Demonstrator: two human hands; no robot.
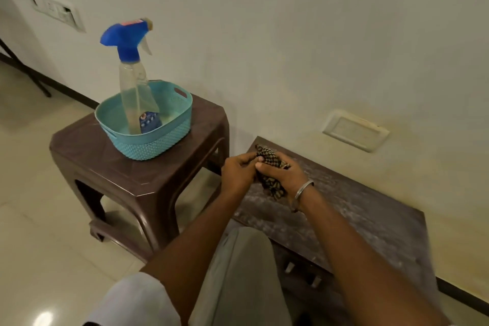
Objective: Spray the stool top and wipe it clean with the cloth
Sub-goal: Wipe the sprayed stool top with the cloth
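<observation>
Both left hand [238, 171] and right hand [281, 174] reach forward, fingers [267, 167] grasping cloth [274, 156] over the stool top [357, 209].

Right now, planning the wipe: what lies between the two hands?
The checked cloth, gripped by left hand and right hand over the stool top; head view.

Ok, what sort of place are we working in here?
Probably a room in a home: glossy tiled floor, painted wall with a switch plate, and a plastic stool carrying a basket with a spray bottle.
</observation>
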